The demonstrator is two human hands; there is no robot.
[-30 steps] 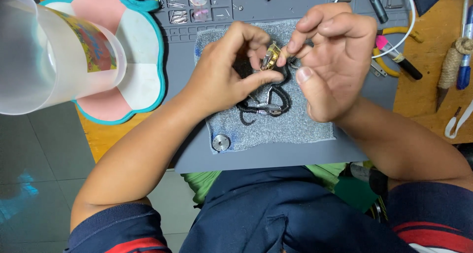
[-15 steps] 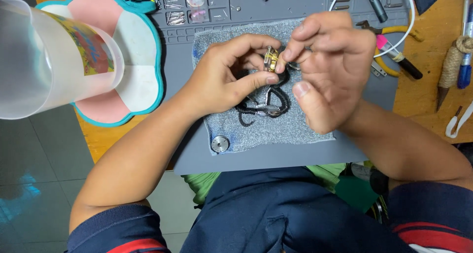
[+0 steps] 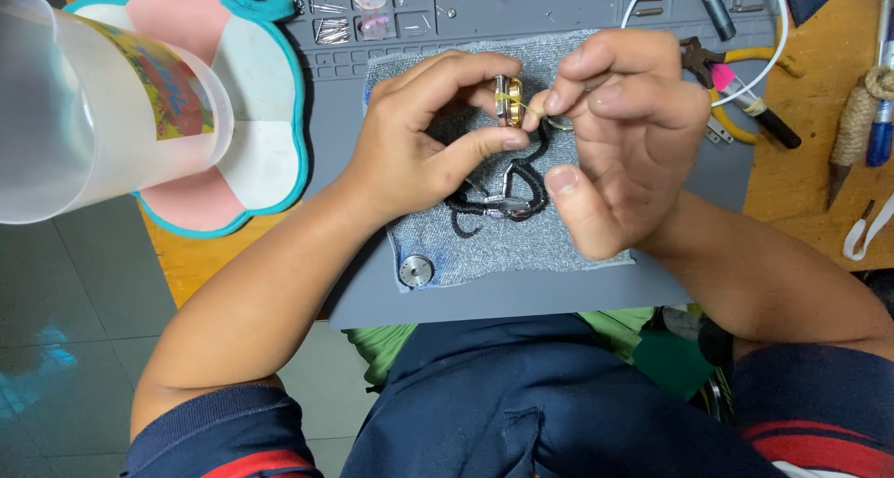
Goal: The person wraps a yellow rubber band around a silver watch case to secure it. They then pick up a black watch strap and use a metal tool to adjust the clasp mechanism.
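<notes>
left hand [image 3: 419,148] pinching, right hand [image 3: 619,134] pinching, fingertips nearly meeting.

- The wooden surface [image 3: 801,175] runs across the top of the view; its near edge shows bare wood at the left and right.
- A grey work mat [image 3: 521,296] lies on the middle of the surface, reaching its near edge.
- A flower-shaped pink and white mat with a teal rim [image 3: 251,152] lies toward the left edge, touching the grey mat.
- A translucent plastic jug [image 3: 102,106] is at the left edge, over the flower-shaped mat.
- Yellow-handled pliers [image 3: 745,92] lie at the grey mat's right side, toward the far right corner.
- A twine-wrapped tool [image 3: 852,129] and a blue pen [image 3: 880,129] lie near the right edge.
- A white strap [image 3: 861,231] lies at the right edge.
</notes>
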